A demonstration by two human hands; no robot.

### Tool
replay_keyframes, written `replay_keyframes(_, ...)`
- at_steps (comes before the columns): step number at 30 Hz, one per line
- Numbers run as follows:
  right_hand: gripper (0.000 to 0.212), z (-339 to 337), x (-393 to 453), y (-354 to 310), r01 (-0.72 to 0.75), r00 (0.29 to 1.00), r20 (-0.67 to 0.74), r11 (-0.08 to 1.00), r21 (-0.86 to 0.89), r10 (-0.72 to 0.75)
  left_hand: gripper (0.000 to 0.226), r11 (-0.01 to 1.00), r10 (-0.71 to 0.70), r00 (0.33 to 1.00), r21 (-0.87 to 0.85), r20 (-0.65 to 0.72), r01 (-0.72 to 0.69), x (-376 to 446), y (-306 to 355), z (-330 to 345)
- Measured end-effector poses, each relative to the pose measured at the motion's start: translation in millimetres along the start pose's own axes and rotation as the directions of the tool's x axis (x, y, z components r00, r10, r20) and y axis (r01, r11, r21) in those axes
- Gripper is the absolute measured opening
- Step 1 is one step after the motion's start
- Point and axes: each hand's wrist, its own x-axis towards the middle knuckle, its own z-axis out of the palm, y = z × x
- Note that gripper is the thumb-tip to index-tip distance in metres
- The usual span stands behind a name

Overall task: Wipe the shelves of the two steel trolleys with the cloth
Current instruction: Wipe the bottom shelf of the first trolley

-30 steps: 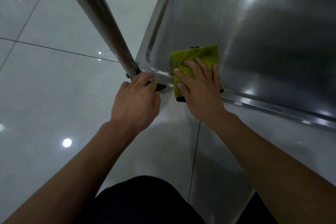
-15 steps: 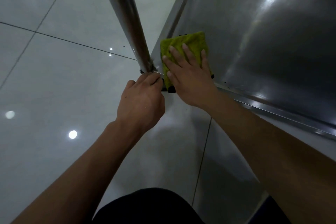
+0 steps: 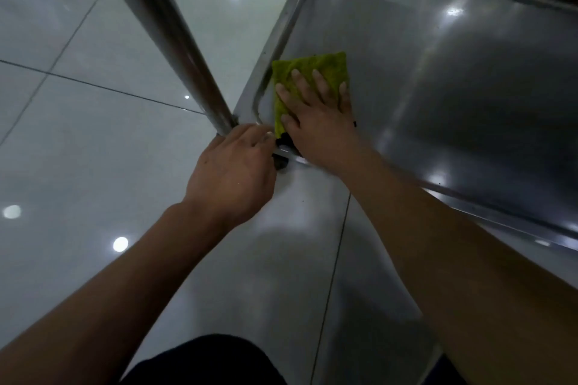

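Since half a second earlier your right hand (image 3: 316, 122) had carried the green cloth (image 3: 309, 78) a little away from the upright post (image 3: 175, 50) and further onto the shelf (image 3: 453, 87), so that a bare strip of steel showed between the cloth's left edge and the raised rim; your left hand (image 3: 231, 175) had stayed at the shelf's near corner, at the foot of the post.

Your right hand lay flat on the cloth with its fingers straight and spread, pressing it against the steel; nothing was pinched or curled around. Your left hand was curled over the corner of the trolley; it looked like a steadying grip on the frame, though its fingertips were hidden from the head camera.

The cloth sat in the near left corner of this low shelf, partly under your palm, with a dark edge showing at your wrist; the tiled floor (image 3: 78, 134) lay on the left.

By my judgement you were mid-wipe on this shelf, working the corner; most of its surface stretched to the right, not yet reached. The next move called for long flat strokes along the shelf, keeping pressure even and the trolley braced so it would not roll.
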Motion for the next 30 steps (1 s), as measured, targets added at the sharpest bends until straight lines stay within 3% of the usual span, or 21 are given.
replay_keyframes(5,0.056,-6,-54,70,-0.155,0.987,-0.03,0.988,0.002,0.155,0.038,0.976,0.215,0.969,0.007,0.12,-0.217,39,36,-4)
replay_keyframes(13,0.055,-20,-165,187,-0.425,0.904,-0.051,0.905,-0.009,0.424,0.024,0.886,0.442,0.876,0.058,0.194,-0.46,82,173,21)
replay_keyframes(17,0.056,-31,-206,222,-0.343,0.937,0.033,0.934,-0.099,0.348,0.029,0.876,0.433,0.87,0.119,0.235,-0.468,85,221,38)
replay_keyframes(21,0.062,-41,-250,261,-0.206,0.962,0.137,0.955,-0.213,0.238,0.029,0.863,0.408,0.897,0.248,0.173,-0.44,88,248,47)
replay_keyframes(26,0.058,-37,-255,264,-0.245,0.958,0.106,0.955,-0.17,0.265,0.045,0.876,0.361,0.919,0.281,0.158,-0.392,80,255,51)
replay_keyframes(30,0.056,-35,-258,257,-0.282,0.956,0.042,0.947,-0.155,0.292,0.036,0.915,0.347,0.932,0.179,0.107,-0.361,72,263,47)
